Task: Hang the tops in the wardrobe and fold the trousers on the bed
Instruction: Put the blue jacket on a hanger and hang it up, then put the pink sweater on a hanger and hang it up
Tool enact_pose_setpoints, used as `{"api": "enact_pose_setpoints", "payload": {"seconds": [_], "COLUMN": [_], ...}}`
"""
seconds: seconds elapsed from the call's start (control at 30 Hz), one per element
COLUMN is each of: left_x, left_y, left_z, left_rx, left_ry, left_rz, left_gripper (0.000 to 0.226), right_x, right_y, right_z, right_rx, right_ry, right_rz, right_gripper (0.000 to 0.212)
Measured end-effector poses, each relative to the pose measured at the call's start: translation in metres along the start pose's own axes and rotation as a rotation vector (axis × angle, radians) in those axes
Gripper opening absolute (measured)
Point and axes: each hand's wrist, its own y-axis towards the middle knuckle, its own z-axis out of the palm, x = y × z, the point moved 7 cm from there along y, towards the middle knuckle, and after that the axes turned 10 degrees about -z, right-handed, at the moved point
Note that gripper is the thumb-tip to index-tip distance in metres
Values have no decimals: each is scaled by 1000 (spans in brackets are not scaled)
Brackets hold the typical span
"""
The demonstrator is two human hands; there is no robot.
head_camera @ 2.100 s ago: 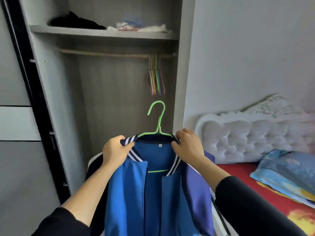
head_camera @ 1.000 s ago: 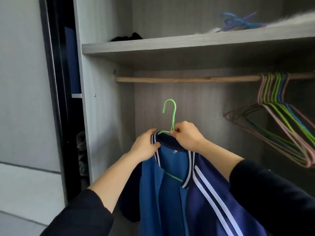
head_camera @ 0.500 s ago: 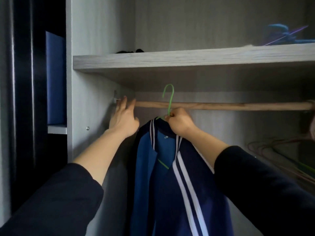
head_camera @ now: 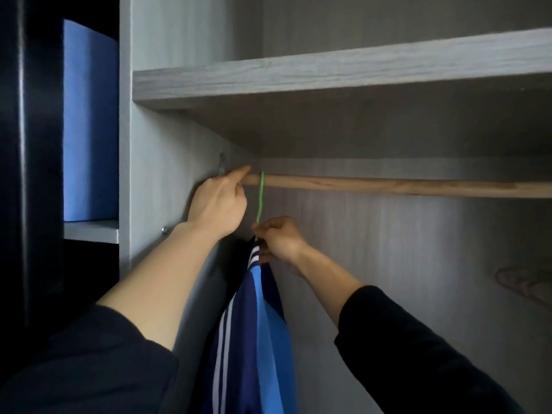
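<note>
A blue and navy jacket (head_camera: 254, 330) with white stripes hangs edge-on from a green hanger (head_camera: 260, 198), whose hook sits over the wooden rail (head_camera: 388, 186) near its left end. My right hand (head_camera: 279, 239) pinches the hanger's neck and the jacket's collar. My left hand (head_camera: 219, 201) holds the rail's left end beside the hook, index finger stretched along the wood.
A grey shelf (head_camera: 328, 73) runs just above the rail. The wardrobe's side panel (head_camera: 155, 174) stands close on the left, with a blue box (head_camera: 89, 121) in the adjoining compartment. Faint empty hangers (head_camera: 525, 282) show at the far right.
The green hook has gone over the rail and the jacket has turned edge-on. My left hand has closed on the rail's end. The camera has moved in closer.
</note>
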Motion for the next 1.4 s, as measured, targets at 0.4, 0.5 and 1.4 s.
{"api": "enact_pose_setpoints", "payload": {"seconds": [0.4, 0.5, 1.4], "left_x": [5, 6, -318], "left_y": [2, -2, -109], "left_z": [7, 11, 114], "left_rx": [128, 137, -60], "left_ry": [21, 20, -359], "left_rz": [35, 24, 358], "left_gripper": [53, 53, 63], "right_x": [1, -8, 77], "right_y": [14, 0, -241], "right_z": [33, 8, -382], "right_rx": [72, 89, -413], "right_ry": [-89, -137, -1782], "right_rz": [-125, -100, 143], "right_gripper": [26, 18, 37]}}
